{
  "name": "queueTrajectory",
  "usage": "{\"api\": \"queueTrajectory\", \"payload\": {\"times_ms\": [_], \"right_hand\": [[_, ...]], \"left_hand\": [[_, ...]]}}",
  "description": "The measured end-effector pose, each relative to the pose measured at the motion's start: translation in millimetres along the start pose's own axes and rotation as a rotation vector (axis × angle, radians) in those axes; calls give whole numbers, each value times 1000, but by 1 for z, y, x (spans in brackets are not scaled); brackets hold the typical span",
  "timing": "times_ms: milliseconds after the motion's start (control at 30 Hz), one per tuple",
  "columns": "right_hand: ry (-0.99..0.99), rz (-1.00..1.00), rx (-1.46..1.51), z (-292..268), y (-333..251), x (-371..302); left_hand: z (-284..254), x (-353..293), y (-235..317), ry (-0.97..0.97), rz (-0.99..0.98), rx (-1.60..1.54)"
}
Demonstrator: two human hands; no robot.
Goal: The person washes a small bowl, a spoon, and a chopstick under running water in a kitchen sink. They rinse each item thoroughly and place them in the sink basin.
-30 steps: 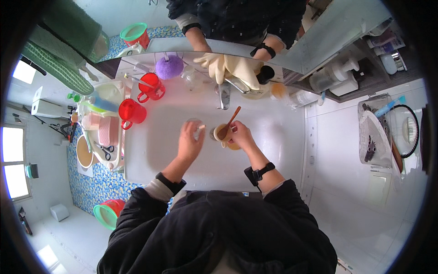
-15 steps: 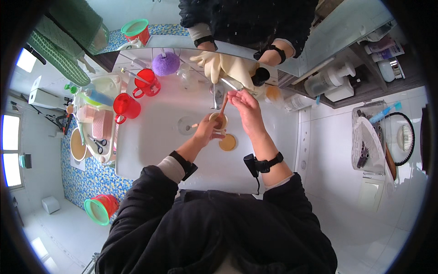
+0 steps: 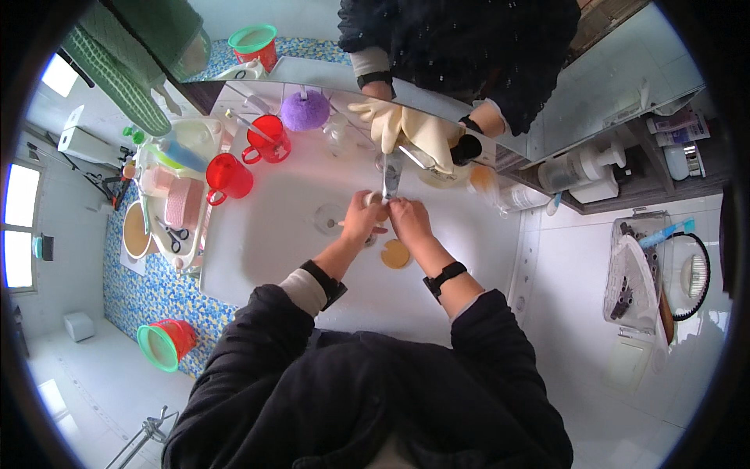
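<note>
My left hand point(image 3: 361, 220) grips a small pale cup point(image 3: 373, 200), mostly hidden by the fingers, just below the tap point(image 3: 391, 173) over the white washbasin point(image 3: 273, 258). Close against it, my right hand point(image 3: 409, 219) has its fingers curled in beneath the spout; what they hold, if anything, is hidden. A flat round tan disc point(image 3: 396, 254) lies in the basin below the hands. To the left of my left hand is a clear round object point(image 3: 330, 220).
Two red mugs point(image 3: 229, 178) stand at the basin's left rim, near a purple bath puff point(image 3: 305, 110). Cream rubber gloves point(image 3: 418, 133) hang behind the tap. A mirror edge crosses the back. Scissors point(image 3: 176, 237) lie left; a wire basket point(image 3: 625, 273) sits right.
My right hand has come down from beside the tap to meet my left hand, its fingers closing. The wooden-handled utensil seen in the cup is hidden now. The view has shifted slightly.
</note>
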State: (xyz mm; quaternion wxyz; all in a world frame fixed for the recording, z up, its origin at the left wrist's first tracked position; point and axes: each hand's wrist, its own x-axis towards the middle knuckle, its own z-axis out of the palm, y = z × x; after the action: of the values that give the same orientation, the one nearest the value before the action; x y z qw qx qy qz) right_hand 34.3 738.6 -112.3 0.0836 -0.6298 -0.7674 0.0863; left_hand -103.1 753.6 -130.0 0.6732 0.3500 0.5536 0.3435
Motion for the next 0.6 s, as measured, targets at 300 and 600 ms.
{"api": "queueTrajectory", "payload": {"times_ms": [300, 600], "right_hand": [[-49, 153, 156, -1, -12, 8], [512, -71, 153, -84, -9, -33]], "left_hand": [[-8, 7, -10, -137, -189, -357], [10, 19, 3, -164, -152, 6]]}}
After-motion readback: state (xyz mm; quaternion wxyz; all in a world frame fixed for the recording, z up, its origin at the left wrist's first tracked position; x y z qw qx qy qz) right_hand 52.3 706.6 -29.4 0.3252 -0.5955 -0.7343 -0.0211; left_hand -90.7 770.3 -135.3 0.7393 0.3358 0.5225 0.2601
